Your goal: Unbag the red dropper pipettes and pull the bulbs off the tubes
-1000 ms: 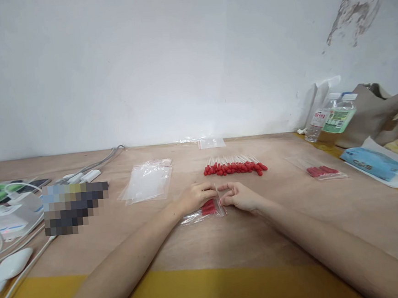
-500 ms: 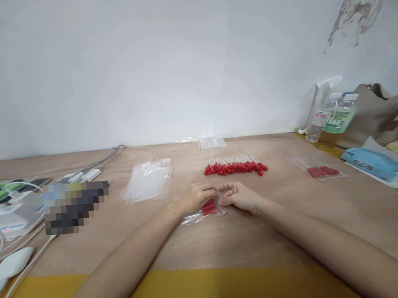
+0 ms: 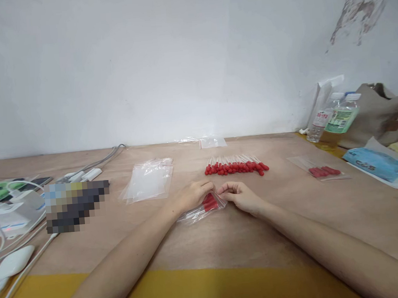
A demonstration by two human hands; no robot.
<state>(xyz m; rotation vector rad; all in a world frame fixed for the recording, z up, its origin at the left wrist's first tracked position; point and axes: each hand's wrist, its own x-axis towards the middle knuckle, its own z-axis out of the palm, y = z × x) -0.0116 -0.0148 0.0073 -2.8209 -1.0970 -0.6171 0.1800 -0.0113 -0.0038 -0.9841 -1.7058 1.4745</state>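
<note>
A small clear plastic bag (image 3: pixel 201 210) with red-tipped sticks inside lies on the wooden table (image 3: pixel 226 238) between my two hands. My left hand (image 3: pixel 191 195) pinches the bag's upper left edge, fingers closed on it. Facing it, my right hand (image 3: pixel 240 195) pinches the same top edge from the right. Beyond the hands a row of loose red-tipped sticks (image 3: pixel 235 165) lies side by side. A stack of empty clear bags (image 3: pixel 148 181) rests to the left of that row.
A filled bag of red sticks (image 3: pixel 321 171) lies to the right. Two water bottles (image 3: pixel 334 119), a grey cloth bag (image 3: pixel 382 111) and a blue packet (image 3: pixel 375 164) crowd the right end. Cables, chargers and a white mouse-like device (image 3: pixel 11 264) cover the left. Another clear bag (image 3: pixel 212 142) lies by the wall.
The bag has tilted, its top end raised slightly between my fingers. Both hands have shifted a little along the top edge while staying closed on it.
</note>
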